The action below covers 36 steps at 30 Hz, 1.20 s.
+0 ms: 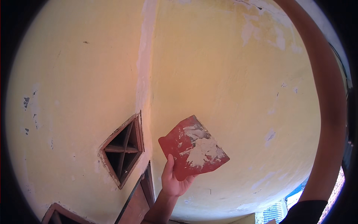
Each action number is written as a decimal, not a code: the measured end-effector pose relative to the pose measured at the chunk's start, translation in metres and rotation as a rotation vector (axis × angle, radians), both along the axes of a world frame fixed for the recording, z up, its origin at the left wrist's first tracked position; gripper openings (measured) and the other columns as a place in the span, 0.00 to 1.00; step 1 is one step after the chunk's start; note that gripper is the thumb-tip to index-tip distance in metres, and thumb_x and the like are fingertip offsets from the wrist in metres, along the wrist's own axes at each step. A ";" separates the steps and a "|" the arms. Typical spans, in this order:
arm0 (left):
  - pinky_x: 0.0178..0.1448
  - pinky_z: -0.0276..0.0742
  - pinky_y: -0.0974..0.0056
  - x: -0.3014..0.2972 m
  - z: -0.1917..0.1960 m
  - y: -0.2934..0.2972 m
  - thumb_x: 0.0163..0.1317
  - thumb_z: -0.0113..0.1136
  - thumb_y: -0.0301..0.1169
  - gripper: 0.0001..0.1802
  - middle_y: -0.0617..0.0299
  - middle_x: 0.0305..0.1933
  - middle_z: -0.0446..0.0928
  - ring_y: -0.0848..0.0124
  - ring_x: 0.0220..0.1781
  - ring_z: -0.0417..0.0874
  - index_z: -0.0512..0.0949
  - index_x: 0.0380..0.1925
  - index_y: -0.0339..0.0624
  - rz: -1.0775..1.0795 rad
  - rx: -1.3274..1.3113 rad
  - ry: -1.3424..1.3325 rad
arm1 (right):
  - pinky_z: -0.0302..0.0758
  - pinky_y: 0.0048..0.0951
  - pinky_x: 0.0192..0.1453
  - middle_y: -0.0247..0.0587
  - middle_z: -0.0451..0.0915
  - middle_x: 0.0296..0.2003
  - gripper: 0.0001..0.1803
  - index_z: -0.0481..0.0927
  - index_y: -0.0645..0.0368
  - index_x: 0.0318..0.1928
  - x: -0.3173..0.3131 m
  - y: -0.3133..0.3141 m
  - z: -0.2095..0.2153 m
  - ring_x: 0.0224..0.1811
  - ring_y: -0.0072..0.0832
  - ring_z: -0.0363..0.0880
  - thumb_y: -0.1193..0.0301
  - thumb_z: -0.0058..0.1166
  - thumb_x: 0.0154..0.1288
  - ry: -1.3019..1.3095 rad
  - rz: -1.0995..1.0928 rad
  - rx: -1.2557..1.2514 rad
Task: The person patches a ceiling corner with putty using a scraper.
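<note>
left hand lower centre, gripping red plastic scraper smeared with white putty, flat against yellow wall. diamond vent lower left. right arm arcs up frame's right edge, hand out of shot.

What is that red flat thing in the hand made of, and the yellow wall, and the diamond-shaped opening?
Red scraper: probably thin flexible plastic, matte, smeared with dried white filler.
Yellow wall: painted plaster or masonry by its look; the paint is chalky, with flaked and patched pale spots.
Diamond vent: seemingly wood, brown-painted, with crossed slats inside.
The left hand grips the scraper's lower edge.

a house wall under repair: yellow plaster patchy and peeling, diamond vent set in
</note>
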State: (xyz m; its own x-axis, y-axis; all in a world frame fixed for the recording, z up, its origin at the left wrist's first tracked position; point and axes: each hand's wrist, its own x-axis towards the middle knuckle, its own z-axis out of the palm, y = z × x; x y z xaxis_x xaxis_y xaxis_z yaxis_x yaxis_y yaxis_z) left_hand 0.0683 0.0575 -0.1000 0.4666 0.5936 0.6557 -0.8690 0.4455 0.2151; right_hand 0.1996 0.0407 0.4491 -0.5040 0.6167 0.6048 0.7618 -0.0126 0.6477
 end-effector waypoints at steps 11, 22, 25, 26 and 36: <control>0.79 0.62 0.40 0.027 0.006 -0.040 0.82 0.36 0.54 0.35 0.51 0.79 0.63 0.55 0.79 0.66 0.56 0.78 0.42 -0.060 -0.045 -0.020 | 0.77 0.46 0.51 0.48 0.88 0.49 0.21 0.82 0.53 0.64 0.063 -0.086 -0.002 0.48 0.42 0.84 0.68 0.57 0.73 0.250 -0.365 0.119; 0.80 0.65 0.44 0.037 0.024 -0.047 0.82 0.33 0.54 0.35 0.51 0.78 0.65 0.56 0.78 0.68 0.55 0.78 0.42 -0.003 -0.038 0.028 | 0.74 0.37 0.45 0.43 0.86 0.36 0.21 0.84 0.56 0.62 0.070 -0.041 0.018 0.36 0.33 0.77 0.74 0.59 0.69 0.120 0.175 -0.048; 0.80 0.65 0.43 0.042 0.024 -0.045 0.82 0.33 0.54 0.35 0.51 0.78 0.65 0.56 0.78 0.68 0.55 0.78 0.43 -0.002 -0.057 -0.025 | 0.77 0.37 0.48 0.46 0.88 0.42 0.23 0.84 0.55 0.63 0.076 0.019 0.018 0.42 0.36 0.82 0.73 0.60 0.67 0.068 0.159 -0.089; 0.80 0.65 0.43 0.043 0.024 -0.044 0.82 0.33 0.54 0.35 0.51 0.78 0.65 0.56 0.78 0.68 0.55 0.78 0.43 -0.003 -0.057 -0.022 | 0.78 0.38 0.51 0.48 0.89 0.46 0.24 0.83 0.54 0.63 0.080 0.029 0.021 0.45 0.38 0.84 0.72 0.61 0.67 0.058 0.100 -0.114; 0.79 0.65 0.44 0.017 0.027 -0.003 0.82 0.31 0.54 0.35 0.52 0.78 0.65 0.56 0.78 0.68 0.55 0.78 0.42 -0.056 -0.030 -0.022 | 0.77 0.37 0.47 0.47 0.89 0.45 0.23 0.84 0.51 0.64 0.080 -0.060 -0.028 0.42 0.34 0.82 0.72 0.61 0.69 0.285 -0.275 0.048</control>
State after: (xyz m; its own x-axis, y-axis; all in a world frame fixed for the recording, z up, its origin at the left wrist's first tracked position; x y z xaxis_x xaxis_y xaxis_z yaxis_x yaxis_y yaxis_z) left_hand 0.0849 0.0547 -0.0728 0.4852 0.5868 0.6483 -0.8470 0.4994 0.1820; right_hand 0.2792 -0.0194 0.4213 -0.1320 0.6729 0.7278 0.8748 -0.2662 0.4049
